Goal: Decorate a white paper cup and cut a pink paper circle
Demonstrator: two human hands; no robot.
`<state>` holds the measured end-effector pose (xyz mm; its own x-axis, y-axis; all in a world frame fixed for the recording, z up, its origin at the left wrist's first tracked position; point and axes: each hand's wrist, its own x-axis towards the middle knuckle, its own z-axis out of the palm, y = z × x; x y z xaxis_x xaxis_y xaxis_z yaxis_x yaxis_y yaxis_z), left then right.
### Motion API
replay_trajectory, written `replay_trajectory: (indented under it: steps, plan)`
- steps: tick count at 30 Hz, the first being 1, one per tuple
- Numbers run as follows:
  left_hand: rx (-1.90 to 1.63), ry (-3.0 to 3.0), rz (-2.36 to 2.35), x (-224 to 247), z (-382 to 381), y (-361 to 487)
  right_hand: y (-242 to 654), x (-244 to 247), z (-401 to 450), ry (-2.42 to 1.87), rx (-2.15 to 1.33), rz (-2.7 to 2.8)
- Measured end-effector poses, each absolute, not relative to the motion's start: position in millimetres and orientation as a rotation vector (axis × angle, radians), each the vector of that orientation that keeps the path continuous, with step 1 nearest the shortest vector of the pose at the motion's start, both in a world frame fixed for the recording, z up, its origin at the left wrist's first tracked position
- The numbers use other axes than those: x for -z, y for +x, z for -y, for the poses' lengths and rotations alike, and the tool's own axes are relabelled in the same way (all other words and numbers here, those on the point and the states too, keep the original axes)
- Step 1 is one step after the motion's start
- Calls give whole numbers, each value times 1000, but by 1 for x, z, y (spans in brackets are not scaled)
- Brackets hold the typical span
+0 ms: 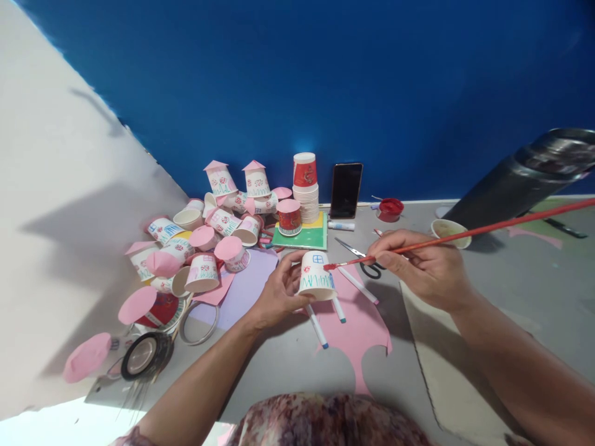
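Note:
My left hand (281, 288) is closed around the side of a white paper cup (317, 279), which is held upside down. On the cup are a blue window, a red flower and green grass strokes. My right hand (421, 266) grips a long red paintbrush (446, 240), its red tip at the cup's right side. Beneath the cup lie pink paper (362, 334) with cut-out curves and several markers (317, 326). Scissors (360, 255) with black handles rest just left of my right hand.
Decorated cups (202, 272) with pink paper tops crowd the left side. A cup stack (307, 192), a phone (346, 191) and a red paint pot (389, 209) stand along the blue wall. To the right are a paper cup (450, 229) and a black flask (511, 176); tape (144, 356) lies front left.

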<state>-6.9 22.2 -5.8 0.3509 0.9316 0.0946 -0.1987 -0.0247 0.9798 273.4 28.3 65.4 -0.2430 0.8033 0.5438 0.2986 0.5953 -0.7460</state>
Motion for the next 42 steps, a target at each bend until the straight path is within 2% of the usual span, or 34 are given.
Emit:
replay_trajectory:
  steps: [42]
  plan:
    - [-1033, 1218, -740, 9, -20, -6, 271, -62, -30, -894, -671, 1793]
